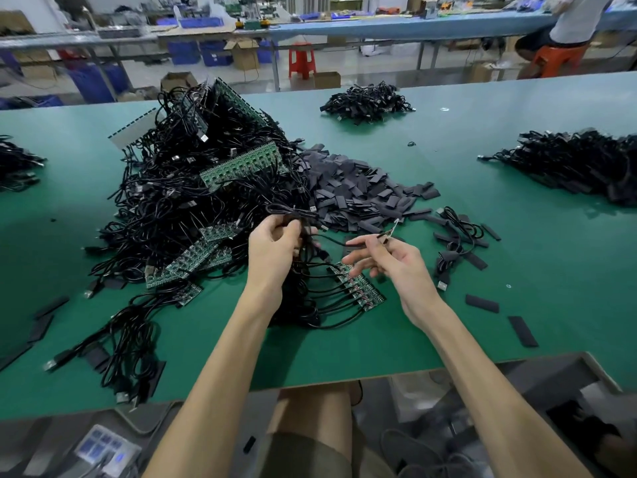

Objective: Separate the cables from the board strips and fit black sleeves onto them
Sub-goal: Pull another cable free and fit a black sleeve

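While left hand (275,244) grips cables (293,212) (black, looped); right hand (391,260) pinches cable (334,240)

My left hand (275,243) and my right hand (396,260) are both bare, with slim fingers (358,241) and knuckles that show plainly. Behind the fingers each wrist narrows, with the wrist bone standing out a little, and runs into a long bare forearm. My left forearm (220,367) and my right forearm (482,367) both look wider the further they are from the fingers, stretched by the wide lens. Below my fingers, between the two forearms, my thigh (310,405) is bare on the finger side of a hem. Beyond that hem are my shorts (303,453), a plain, dull olive-khaki cloth with soft creases
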`<state>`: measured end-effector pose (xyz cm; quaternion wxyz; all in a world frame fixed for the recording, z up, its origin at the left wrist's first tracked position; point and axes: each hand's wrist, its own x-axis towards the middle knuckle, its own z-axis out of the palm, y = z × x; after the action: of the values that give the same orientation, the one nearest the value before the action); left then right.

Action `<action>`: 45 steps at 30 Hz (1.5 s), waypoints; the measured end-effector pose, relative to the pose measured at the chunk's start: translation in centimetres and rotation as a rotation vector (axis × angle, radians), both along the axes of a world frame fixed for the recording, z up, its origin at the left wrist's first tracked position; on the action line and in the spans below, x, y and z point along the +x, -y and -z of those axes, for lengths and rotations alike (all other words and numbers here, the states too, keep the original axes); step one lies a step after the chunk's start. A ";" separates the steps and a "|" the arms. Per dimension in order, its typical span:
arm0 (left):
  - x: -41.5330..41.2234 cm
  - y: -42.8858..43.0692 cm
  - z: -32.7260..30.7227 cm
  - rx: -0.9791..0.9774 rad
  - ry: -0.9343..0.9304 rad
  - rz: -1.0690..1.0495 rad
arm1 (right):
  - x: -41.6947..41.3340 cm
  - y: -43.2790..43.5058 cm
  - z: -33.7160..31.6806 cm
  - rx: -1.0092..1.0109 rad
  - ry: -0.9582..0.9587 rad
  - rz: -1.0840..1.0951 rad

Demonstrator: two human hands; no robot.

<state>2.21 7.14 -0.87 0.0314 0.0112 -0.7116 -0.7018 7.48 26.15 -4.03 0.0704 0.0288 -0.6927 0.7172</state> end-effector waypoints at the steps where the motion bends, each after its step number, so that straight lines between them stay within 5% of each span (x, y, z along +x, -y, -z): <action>1: 0.0 0.1 0.1 0.053 -0.018 0.003 | 0.0 0.0 0.0 0.010 0.001 -0.005; 5: -0.1 0.6 0.1 0.243 -0.011 -0.004 | -0.1 0.0 0.0 0.039 -0.010 -0.016; 18: -0.7 1.3 0.8 0.305 0.043 -0.033 | 0.1 0.1 -0.1 0.123 0.000 -0.037; 26: 0.1 2.1 0.7 0.449 0.078 0.221 | 0.2 0.4 -0.1 0.134 0.013 -0.033; 37: 1.0 0.8 1.8 0.296 0.020 0.265 | 0.2 0.6 -0.1 0.303 0.003 -0.085; 45: 1.1 -1.2 2.4 0.193 -0.052 0.158 | 0.3 0.6 -0.4 0.206 0.055 -0.081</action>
<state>3.35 8.29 -3.28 -0.0066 -0.0602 -0.6383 -0.7674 7.74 25.59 -3.67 0.0189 0.0442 -0.7626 0.6451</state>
